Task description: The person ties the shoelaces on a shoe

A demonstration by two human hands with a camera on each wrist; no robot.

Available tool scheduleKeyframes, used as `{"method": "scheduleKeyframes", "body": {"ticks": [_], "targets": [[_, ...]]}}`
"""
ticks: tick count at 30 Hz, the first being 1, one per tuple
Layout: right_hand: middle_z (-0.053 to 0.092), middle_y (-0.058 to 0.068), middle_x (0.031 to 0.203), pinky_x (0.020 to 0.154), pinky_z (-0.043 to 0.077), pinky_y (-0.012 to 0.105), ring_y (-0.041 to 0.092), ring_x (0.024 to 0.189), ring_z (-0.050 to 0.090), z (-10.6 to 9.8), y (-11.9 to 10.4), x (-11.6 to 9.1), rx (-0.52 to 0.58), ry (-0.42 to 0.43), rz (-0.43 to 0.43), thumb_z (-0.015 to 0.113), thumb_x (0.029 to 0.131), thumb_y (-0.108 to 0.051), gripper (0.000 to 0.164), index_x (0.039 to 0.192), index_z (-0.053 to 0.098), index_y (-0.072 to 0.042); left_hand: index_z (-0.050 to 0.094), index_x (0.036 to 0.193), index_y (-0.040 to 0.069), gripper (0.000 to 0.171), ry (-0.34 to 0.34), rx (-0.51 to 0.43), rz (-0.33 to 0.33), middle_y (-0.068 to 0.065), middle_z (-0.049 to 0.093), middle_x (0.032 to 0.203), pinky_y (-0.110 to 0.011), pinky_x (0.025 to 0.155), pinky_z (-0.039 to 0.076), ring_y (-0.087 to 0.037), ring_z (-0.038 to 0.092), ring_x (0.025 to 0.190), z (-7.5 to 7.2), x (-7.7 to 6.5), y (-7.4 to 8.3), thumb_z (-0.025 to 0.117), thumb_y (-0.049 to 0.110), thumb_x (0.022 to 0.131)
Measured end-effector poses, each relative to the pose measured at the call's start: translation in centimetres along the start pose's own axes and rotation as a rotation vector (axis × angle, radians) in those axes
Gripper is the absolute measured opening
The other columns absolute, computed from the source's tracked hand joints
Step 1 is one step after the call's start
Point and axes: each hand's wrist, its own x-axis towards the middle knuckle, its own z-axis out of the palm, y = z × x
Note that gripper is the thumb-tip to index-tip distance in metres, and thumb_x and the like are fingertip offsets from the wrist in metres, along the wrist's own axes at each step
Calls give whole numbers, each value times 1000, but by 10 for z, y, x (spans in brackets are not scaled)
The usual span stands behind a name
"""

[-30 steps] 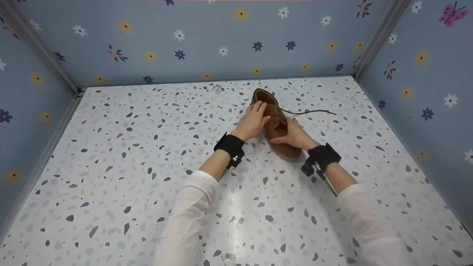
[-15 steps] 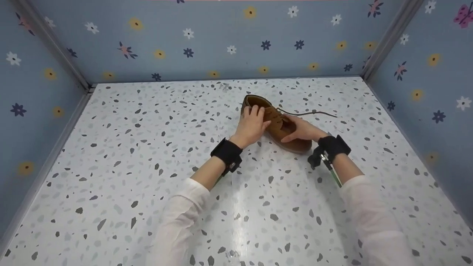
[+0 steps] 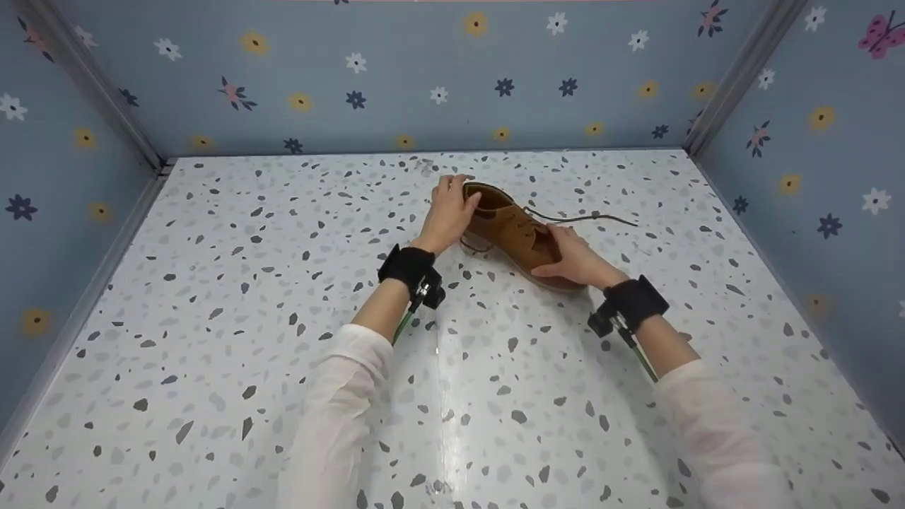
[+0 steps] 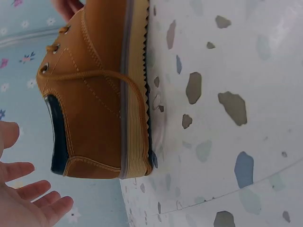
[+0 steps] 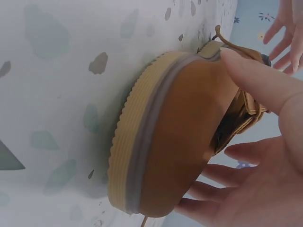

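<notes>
A brown leather lace-up shoe stands on the speckled surface, its toe toward the lower right and its heel toward the upper left. My right hand holds the front part, with the thumb on the near side and the fingers on the far side. At the heel is my left hand; in the left wrist view its fingers are loosely bent and apart from the leather. One lace stretches out to the right behind the shoe. Another lace hangs down the near side over the sole.
The white speckled surface surrounds the shoe. A blue flowered panel rises behind it. Similar panels stand at the left and right. Black straps with small cameras are on both wrists.
The shoe has turned so its toe points more to the right. My left hand has moved from the shoe's side and opening leftward to the heel. The right hand stays at the front part.
</notes>
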Motion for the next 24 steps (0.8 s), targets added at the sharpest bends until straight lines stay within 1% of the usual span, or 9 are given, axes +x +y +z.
{"method": "scheduleKeyframes", "body": {"ticks": [2, 4, 8, 10, 12, 15, 19, 21, 24], "targets": [[15, 17, 114, 79, 15, 35, 24, 100, 18, -1, -2, -3, -4, 4, 15, 56, 53, -43, 88, 116, 8, -4, 26, 109, 4, 45, -10, -53, -42, -9, 24, 103, -25, 73, 25, -19, 25, 95, -2, 3, -5, 31, 34, 76], [18, 18, 112, 79, 16, 35, 23, 99, 20, -1, -3, -4, -15, 7, 10, 55, 54, -45, 87, 116, 9, -5, 25, 108, 2, 45, -17, -81, -62, -10, 25, 104, -24, 75, 23, -19, 26, 95, -3, 4, -9, 31, 32, 76], [22, 18, 109, 78, 17, 36, 22, 96, 25, 0, -3, -5, -31, 9, 1, 54, 55, -44, 84, 116, 11, -6, 25, 109, 2, 45, -38, -92, -43, -10, 26, 106, -23, 77, 20, -17, 26, 96, -2, 5, -12, 33, 31, 76], [23, 17, 109, 77, 19, 36, 22, 95, 26, 2, -1, -5, -34, 29, -4, 56, 56, -40, 81, 116, 14, -6, 24, 110, 2, 45, -56, -99, -31, -10, 24, 109, -22, 78, 18, -16, 25, 97, 0, 6, -12, 33, 31, 76], [23, 16, 109, 76, 19, 36, 21, 94, 28, 5, 1, -4, -42, 47, -13, 59, 56, -34, 78, 115, 16, -6, 22, 112, 3, 46, -79, -110, -40, -10, 22, 111, -21, 79, 17, -15, 22, 99, 1, 7, -13, 32, 31, 76], [22, 14, 110, 76, 20, 35, 22, 95, 26, 20, 22, 10, -85, 75, -42, 58, 55, -37, 79, 116, 16, -10, 20, 113, 4, 48, -114, -135, -69, -9, 20, 113, -22, 79, 17, -14, 21, 100, 3, 8, -15, 32, 33, 76], [21, 11, 112, 77, 19, 34, 23, 98, 21, 30, 42, 22, -149, 68, -43, 54, 53, -46, 81, 116, 15, -13, 18, 114, 3, 50, -150, -168, -85, -10, 21, 113, -22, 79, 17, -14, 21, 101, 7, 10, -14, 30, 34, 76], [24, 11, 110, 77, 19, 35, 24, 97, 23, 26, 37, 18, -130, 71, -48, 56, 53, -42, 79, 115, 19, -9, 20, 113, 2, 49, -140, -174, -76, -11, 23, 112, -22, 79, 17, -15, 21, 100, 9, 11, -13, 31, 33, 76], [24, 12, 109, 77, 19, 34, 25, 97, 23, 17, 27, 11, -121, 63, -35, 58, 54, -38, 77, 113, 23, -5, 22, 112, 2, 47, -113, -167, -70, -10, 25, 111, -21, 79, 18, -14, 23, 100, 10, 11, -12, 31, 32, 77]]}}
